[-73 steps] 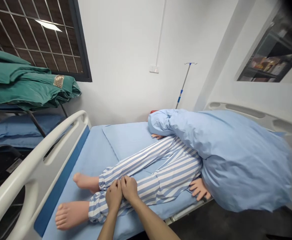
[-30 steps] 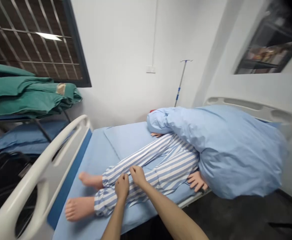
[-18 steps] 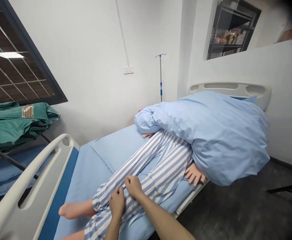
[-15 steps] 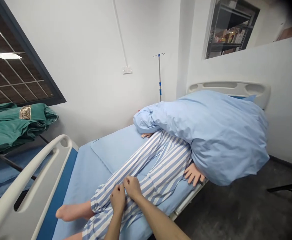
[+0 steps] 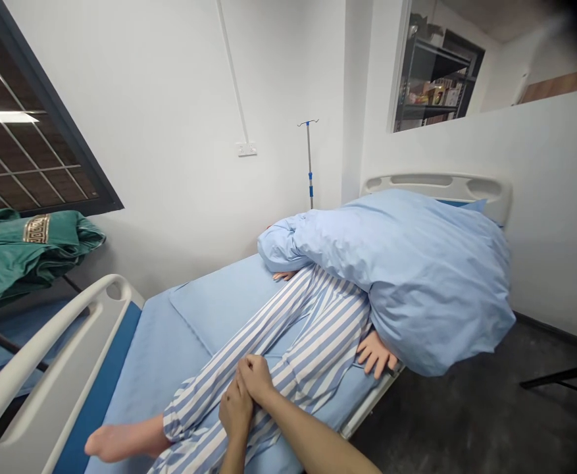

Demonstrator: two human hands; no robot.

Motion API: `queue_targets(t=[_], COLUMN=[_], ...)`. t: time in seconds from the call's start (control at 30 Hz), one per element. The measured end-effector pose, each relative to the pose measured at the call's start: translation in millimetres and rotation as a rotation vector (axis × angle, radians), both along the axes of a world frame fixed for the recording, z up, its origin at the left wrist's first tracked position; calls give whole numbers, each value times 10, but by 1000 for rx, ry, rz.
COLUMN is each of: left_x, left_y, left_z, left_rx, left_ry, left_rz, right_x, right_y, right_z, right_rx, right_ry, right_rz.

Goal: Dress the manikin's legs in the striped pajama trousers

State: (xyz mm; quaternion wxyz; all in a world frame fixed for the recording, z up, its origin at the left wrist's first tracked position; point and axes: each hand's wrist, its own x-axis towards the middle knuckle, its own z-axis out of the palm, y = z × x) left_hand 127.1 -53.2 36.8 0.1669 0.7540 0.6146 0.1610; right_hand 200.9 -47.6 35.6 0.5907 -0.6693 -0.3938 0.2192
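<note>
My left hand (image 5: pixel 236 406) and my right hand (image 5: pixel 256 377) are both closed and pressed against each other, the right one slightly higher. I see nothing held in either. They are over the blue-and-white striped trousers (image 5: pixel 312 342) of a manikin-like figure lying on the bed. A smooth bare foot (image 5: pixel 115 441) sticks out of one trouser leg at the lower left. One flat, spread figure's hand (image 5: pixel 377 354) rests by the bed's near edge. A bunched light-blue quilt (image 5: pixel 416 276) covers the figure's upper body; the head is hidden.
The bed has a pale footboard (image 5: pixel 66 359) at left and a headboard (image 5: pixel 495 194) at the far right. A drip stand (image 5: pixel 310 164) rises behind the bed. Folded green cloth (image 5: pixel 26 253) lies at the left, below a barred window (image 5: pixel 16 131). A dark stand leg (image 5: pixel 562 375) is at right.
My two closed hands have come tighter together, the right now overlapping the left. The view has shifted slightly, so the bed and room sit lower and further left. The quilt and figure look unmoved.
</note>
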Motion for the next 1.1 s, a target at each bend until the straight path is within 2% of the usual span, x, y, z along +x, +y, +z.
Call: queue_targets(t=[0.13, 0.27, 0.4, 0.63, 0.8, 0.97, 1.1], left_x=[33, 35, 41, 18, 35, 246, 379], left_y=[-26, -26, -33, -14, 23, 33, 122], left_z=[41, 40, 42, 63, 146, 227, 295], left_rx=[-45, -56, -34, -49, -34, -21, -44], left_ry=[-37, -51, -38, -31, -187, -369, -446], left_rz=[42, 65, 45, 25, -26, 5, -38], right_x=[209, 349, 359, 360, 349, 345, 353], right_y=[-71, -185, -226, -245, -257, -251, -248], right_z=[87, 8, -90, -33, -25, -39, -24], right_rx=[41, -30, -69, -75, -94, -113, -106], right_ry=[-56, -216, -297, -300, -307, -322, -316], right_rz=[-12, -29, -65, -63, -74, -90, -87])
